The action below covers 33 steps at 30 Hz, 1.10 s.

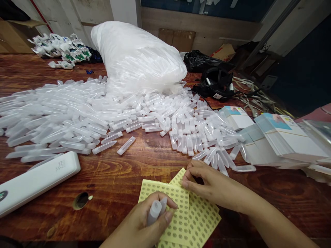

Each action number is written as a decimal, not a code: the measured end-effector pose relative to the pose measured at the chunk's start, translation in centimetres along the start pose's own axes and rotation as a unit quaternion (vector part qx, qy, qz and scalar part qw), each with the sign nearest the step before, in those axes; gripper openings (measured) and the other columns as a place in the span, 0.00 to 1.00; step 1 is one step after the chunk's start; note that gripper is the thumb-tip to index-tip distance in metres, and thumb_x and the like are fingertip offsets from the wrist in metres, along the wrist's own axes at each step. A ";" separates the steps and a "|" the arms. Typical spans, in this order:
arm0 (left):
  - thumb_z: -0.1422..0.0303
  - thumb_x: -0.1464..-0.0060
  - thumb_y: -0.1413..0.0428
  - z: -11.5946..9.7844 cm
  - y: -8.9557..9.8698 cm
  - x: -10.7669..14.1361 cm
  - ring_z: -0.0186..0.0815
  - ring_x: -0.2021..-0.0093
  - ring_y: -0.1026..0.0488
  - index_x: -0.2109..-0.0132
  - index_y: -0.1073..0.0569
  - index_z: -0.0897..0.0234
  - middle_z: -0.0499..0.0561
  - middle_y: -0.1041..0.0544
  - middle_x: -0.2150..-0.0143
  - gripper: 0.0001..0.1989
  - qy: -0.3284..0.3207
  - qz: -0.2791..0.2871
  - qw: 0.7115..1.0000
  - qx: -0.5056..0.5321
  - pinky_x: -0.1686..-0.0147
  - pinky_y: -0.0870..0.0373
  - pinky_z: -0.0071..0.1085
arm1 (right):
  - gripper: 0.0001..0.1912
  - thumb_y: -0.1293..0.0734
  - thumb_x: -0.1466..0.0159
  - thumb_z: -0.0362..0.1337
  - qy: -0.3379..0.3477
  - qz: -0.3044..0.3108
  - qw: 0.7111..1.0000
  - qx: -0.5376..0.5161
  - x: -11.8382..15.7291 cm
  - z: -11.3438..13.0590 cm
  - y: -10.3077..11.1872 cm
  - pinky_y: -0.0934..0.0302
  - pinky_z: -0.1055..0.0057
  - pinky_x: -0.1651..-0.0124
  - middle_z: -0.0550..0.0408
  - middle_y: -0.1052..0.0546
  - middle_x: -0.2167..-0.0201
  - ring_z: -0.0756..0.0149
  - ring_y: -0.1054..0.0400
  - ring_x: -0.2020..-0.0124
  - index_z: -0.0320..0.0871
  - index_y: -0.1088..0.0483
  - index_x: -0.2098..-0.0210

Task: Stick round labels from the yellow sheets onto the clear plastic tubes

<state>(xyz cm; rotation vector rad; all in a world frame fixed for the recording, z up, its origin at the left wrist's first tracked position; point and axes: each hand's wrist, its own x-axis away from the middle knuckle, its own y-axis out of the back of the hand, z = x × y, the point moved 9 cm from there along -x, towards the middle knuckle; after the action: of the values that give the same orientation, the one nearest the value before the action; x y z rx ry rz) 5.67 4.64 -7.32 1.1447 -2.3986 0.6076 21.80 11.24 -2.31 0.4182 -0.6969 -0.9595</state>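
My left hand (152, 220) is closed around small frosted plastic tubes (154, 210), at least two by their visible ends. It rests over a yellow sheet of small round stickers (178, 198). A second yellow sticker sheet (203, 215) lies at an angle partly beneath the first. My right hand (199, 177) is closed in a pinch at the upper part of that second sheet, thumb and forefinger against its surface. Whether a loose sticker sits between those fingertips cannot be made out. Many more frosted tubes (64, 113) are heaped beyond both hands.
A big white plastic bag (139, 58) stands behind the heap. On the left lies a long white device (38, 182), near a hole (81, 200) in the wooden table (108, 193). Stacks of printed cards (287, 137) are at right, with black headgear (217, 82) behind.
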 end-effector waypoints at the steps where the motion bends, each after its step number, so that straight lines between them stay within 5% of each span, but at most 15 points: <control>1: 0.35 0.42 0.45 0.1 0.0 0.0 0.33 0.72 0.44 0.50 0.27 0.62 0.42 0.39 0.71 0.33 0.002 0.002 1.000 0.001 0.72 0.47 0.29 | 0.12 0.33 0.29 0.42 -0.003 0.001 1.000 -0.002 0.0 0.0 0.0 0.37 0.66 0.55 0.55 0.27 0.62 0.62 0.31 0.59 0.45 0.29 0.69; 15: 0.37 0.41 0.44 0.6 0.4 0.1 0.37 0.65 0.40 0.43 0.30 0.60 0.45 0.36 0.67 0.34 -0.001 -0.015 1.000 -0.004 0.63 0.41 0.33 | 0.13 0.33 0.30 0.42 -0.020 0.012 1.000 -0.013 -0.2 -0.3 -0.2 0.39 0.67 0.55 0.55 0.28 0.63 0.63 0.32 0.59 0.43 0.29 0.69; 33: 0.37 0.42 0.43 0.9 0.2 0.0 0.36 0.69 0.39 0.41 0.32 0.58 0.45 0.36 0.67 0.35 0.004 -0.008 1.000 0.011 0.68 0.40 0.30 | 0.16 0.37 0.29 0.45 -0.017 0.020 1.000 -0.001 -0.6 -0.3 -0.5 0.40 0.64 0.53 0.54 0.30 0.63 0.61 0.33 0.58 0.43 0.33 0.71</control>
<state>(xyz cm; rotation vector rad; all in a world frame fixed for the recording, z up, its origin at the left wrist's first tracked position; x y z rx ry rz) 5.32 4.30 -8.08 1.1677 -2.3785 0.6339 21.52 11.53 -3.06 0.3855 -0.7326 -0.9314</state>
